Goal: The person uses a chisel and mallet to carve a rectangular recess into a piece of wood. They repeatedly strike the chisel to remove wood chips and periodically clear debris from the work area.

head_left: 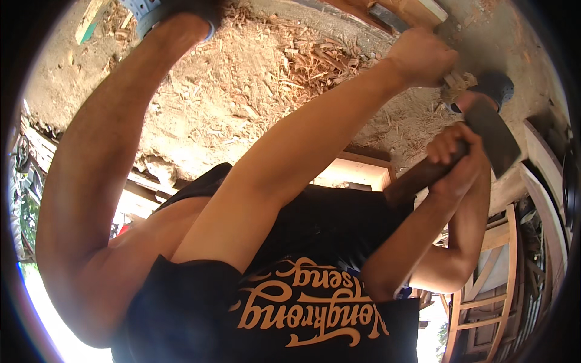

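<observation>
My left hand (423, 57) reaches out to the upper right, its fingers wrapped round a chisel (388, 17). The metal blade shows beyond the fist, against a piece of wood (420, 11), and the chisel's frayed butt sticks out on the near side. Lower down, my right hand (457, 154) grips the dark handle of a hammer (493, 136). Its dark, rectangular head is slightly blurred, just below the chisel's butt and apart from it.
Wood chips (318, 66) lie scattered over the dirt ground (224, 91). My bare legs are folded on both sides, with blue clogs (145, 15) on the feet. Wooden frames (484, 302) stand at the lower right, and a pale wooden board (357, 172) lies behind my arm.
</observation>
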The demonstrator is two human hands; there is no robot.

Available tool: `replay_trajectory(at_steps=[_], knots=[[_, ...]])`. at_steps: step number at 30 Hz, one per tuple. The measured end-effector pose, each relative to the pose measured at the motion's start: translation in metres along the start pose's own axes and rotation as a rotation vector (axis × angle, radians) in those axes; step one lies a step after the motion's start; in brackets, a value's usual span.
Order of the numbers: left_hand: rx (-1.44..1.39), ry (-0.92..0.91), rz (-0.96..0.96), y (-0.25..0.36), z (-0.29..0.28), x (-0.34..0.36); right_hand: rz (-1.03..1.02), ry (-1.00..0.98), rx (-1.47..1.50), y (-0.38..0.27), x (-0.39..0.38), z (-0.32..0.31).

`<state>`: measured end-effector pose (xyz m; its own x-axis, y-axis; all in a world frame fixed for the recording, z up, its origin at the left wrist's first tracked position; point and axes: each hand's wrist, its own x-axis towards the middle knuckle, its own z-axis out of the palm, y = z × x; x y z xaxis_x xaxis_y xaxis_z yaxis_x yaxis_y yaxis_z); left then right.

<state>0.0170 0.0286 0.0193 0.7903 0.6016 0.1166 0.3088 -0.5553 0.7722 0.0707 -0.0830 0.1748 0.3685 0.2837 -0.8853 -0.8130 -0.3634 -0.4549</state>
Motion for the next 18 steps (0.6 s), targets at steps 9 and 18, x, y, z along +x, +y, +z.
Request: replay_trajectory(at_steps=[9,18], knots=[[-0.084,-0.178,-0.118,0.009,-0.039,0.005,0.087,0.028,0.218,0.044,-0.023,-0.018],[0.255,0.646,0.010,-0.099,-0.151,0.032,0.263,-0.020,0.462,0.113,-0.060,-0.019]])
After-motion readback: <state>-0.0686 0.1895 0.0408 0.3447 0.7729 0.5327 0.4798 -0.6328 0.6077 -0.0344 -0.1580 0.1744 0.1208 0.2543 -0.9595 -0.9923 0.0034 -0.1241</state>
